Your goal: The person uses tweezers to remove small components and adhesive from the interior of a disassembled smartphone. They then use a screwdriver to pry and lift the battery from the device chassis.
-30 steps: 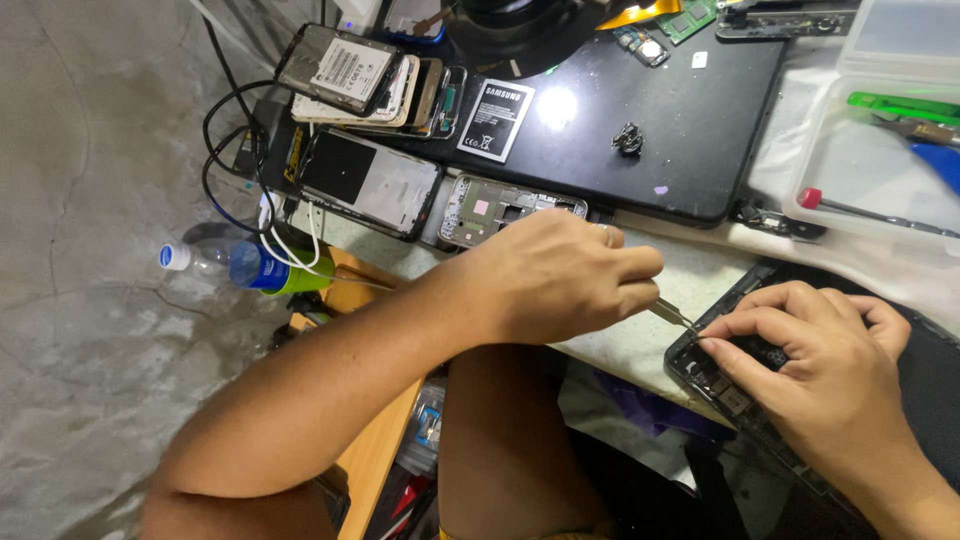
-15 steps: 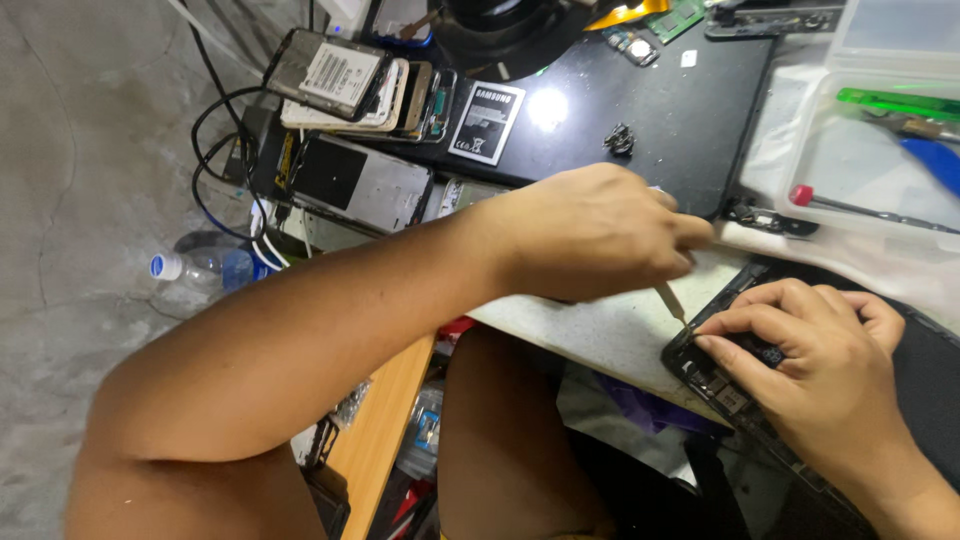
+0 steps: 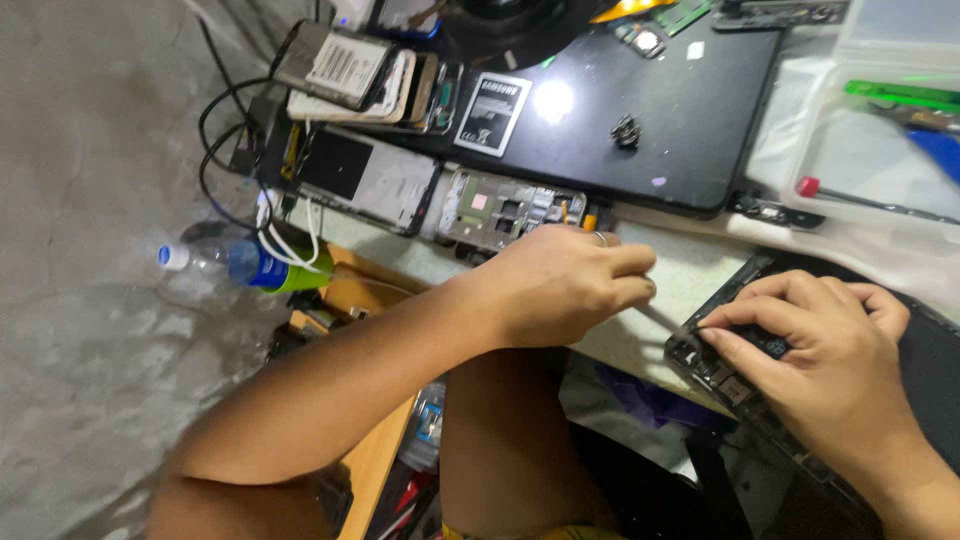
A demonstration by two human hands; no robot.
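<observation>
Pinched between the thumb and curled fingers of our left hand is a thin metal tool, its tip angled down to the upper corner of the opened device at the near edge of the bench. Our right hand lies flat over that device, fingers pressed together and bearing down on its dark inner parts, the fingertips meeting the tool tip; whether they grip anything we cannot tell. We note a ring on the left hand. Behind the hands lies a large black slab with a flat battery and a small dark part resting on it. Along its near side sit a bare phone frame and a phone with a dark screen, with a stack of phones further back. To the right, a red-capped screwdriver lies on a clear plastic tray. Black and white cables hang off the left end of the bench, and a plastic bottle with a blue and green label lies on the concrete floor below.
</observation>
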